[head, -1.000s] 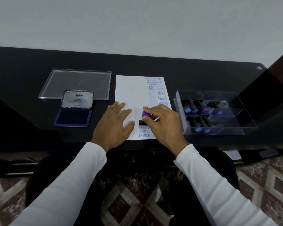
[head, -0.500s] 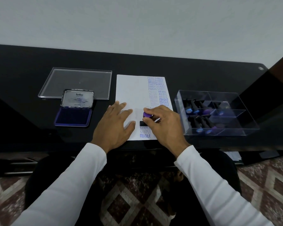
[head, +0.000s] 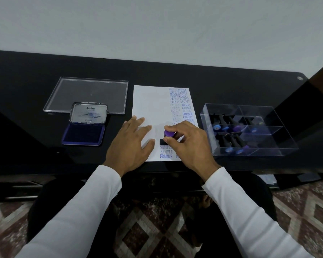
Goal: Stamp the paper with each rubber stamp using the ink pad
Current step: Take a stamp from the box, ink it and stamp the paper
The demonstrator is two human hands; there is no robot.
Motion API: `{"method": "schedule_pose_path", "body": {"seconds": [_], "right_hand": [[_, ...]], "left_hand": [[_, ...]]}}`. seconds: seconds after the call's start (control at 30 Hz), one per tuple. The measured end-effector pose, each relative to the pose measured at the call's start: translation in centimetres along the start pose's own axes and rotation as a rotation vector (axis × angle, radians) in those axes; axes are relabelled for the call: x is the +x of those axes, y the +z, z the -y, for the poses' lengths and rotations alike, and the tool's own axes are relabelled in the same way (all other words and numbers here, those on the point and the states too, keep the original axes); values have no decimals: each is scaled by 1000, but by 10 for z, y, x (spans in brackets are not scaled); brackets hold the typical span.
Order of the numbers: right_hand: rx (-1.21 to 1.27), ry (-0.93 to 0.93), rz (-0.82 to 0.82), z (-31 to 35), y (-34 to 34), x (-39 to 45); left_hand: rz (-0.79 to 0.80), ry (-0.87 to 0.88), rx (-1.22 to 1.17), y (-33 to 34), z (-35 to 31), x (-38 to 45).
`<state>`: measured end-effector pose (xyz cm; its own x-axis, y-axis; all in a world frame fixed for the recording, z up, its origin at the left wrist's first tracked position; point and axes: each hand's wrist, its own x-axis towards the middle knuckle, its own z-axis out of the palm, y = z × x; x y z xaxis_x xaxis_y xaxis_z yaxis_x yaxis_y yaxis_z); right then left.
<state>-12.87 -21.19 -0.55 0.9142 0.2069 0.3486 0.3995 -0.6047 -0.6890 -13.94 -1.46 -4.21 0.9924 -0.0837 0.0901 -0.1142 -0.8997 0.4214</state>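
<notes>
A white paper (head: 149, 101) lies on the black desk, with purple prints such as SAMPLE, AIR MAIL and FRAGILE down its right side and near its front edge. My left hand (head: 131, 146) rests flat on the paper's lower left part, fingers spread. My right hand (head: 190, 144) grips a rubber stamp (head: 168, 135) with a purple knob and black base, standing on the paper just above the lower SAMPLE prints. The open ink pad (head: 84, 134), blue-purple with its lid raised, sits to the left.
A clear plastic box (head: 250, 131) with compartments holding several more black stamps with blue and purple knobs stands to the right of the paper. Its flat clear lid (head: 88, 94) lies behind the ink pad. The desk's front edge runs just below my wrists.
Hardly anything has moved. My right hand keeps the stamp on the same spot of the paper, and my left hand stays flat beside it.
</notes>
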Motion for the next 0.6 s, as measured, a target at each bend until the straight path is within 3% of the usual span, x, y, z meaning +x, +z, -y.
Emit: {"method": "schedule_pose_path", "body": {"seconds": [0.6], "right_hand": [[21, 0, 42, -1, -3, 4]], "left_hand": [[2, -12, -7, -1, -1, -1]]}}
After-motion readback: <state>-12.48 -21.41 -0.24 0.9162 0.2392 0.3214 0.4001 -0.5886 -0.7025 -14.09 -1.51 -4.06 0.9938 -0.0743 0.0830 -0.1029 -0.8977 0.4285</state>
